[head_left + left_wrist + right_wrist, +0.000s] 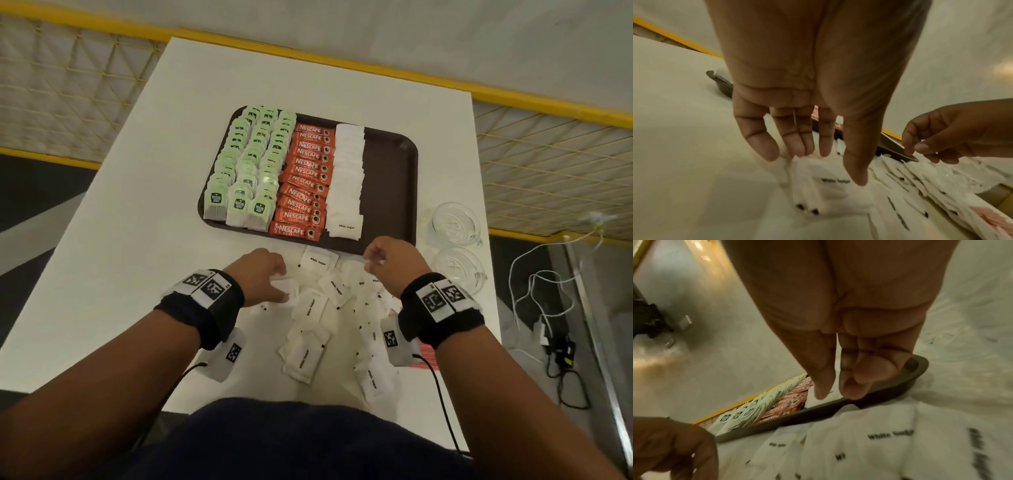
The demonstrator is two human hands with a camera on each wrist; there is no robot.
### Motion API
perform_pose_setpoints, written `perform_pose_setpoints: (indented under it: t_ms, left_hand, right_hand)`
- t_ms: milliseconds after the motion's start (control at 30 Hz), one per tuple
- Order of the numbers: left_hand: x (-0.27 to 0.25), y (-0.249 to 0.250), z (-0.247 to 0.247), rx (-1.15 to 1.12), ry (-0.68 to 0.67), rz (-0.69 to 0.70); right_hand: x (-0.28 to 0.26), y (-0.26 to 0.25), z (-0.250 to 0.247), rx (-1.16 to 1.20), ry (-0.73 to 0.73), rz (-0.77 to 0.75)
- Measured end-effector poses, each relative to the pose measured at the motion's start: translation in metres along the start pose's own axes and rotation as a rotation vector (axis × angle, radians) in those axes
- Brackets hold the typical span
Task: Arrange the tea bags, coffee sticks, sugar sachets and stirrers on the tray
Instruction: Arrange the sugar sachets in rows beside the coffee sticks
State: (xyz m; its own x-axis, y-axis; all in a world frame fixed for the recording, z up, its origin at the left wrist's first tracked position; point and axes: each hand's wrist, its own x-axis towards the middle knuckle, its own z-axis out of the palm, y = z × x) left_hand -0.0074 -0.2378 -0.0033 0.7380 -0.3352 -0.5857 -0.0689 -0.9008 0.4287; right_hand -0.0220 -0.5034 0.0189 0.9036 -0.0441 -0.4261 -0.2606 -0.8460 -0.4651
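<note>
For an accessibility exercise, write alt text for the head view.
A left hand and right hand hover over loose sugar sachets on a table, before a brown tray holding rows of tea bags, coffee sticks and white sachets.

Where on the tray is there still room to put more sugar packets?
The tray has a bare brown strip between the sugar sachet column and its right rim. Left of that, tea bags and coffee sticks fill it.
</note>
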Motion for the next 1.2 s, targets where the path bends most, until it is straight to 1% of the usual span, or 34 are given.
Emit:
perform_pose_setpoints:
  t_ms: [133,333,400,533,633,733,933,1000,1133,1200]
  left_hand:
    - [-0.007,0.008,0.01,0.026,0.098,-0.008]
    - [-0.011,0.014,0.019,0.034,0.123,-0.057]
    - [-0.012,0.014,0.021,0.071,0.128,-0.075]
    - [-0.017,0.015,0.024,0.183,0.164,-0.103]
    - [-0.022,0.018,0.029,0.196,0.196,-0.101]
    - [-0.027,0.019,0.037,0.124,0.224,-0.089]
    - [-0.041,0.023,0.038,-0.166,0.349,-0.061]
    - [-0.045,0.028,0.038,-0.209,0.351,-0.04]
    - [-0.051,0.04,0.039,-0.217,0.318,0.01]
    - [-0.054,0.047,0.039,-0.235,0.298,0.0]
  right_hand:
    - [-0.021,0.005,0.008,-0.048,-0.079,-0.057]
    - [-0.044,0.014,0.016,-0.11,-0.12,-0.089]
    - [-0.05,0.017,0.015,-0.161,-0.152,-0.1]
    - [-0.061,0.022,0.015,-0.297,-0.189,-0.063]
    - [-0.066,0.026,0.016,-0.356,-0.199,-0.025]
    - [-0.067,0.029,0.024,-0.374,-0.186,0.0]
    - [-0.068,0.03,0.034,-0.371,-0.138,0.031]
    - [-0.068,0.03,0.034,-0.375,-0.133,0.024]
    - [-0.071,0.031,0.034,-0.377,-0.103,-0.031]
    - [-0.072,0.032,0.035,-0.33,-0.093,-0.068]
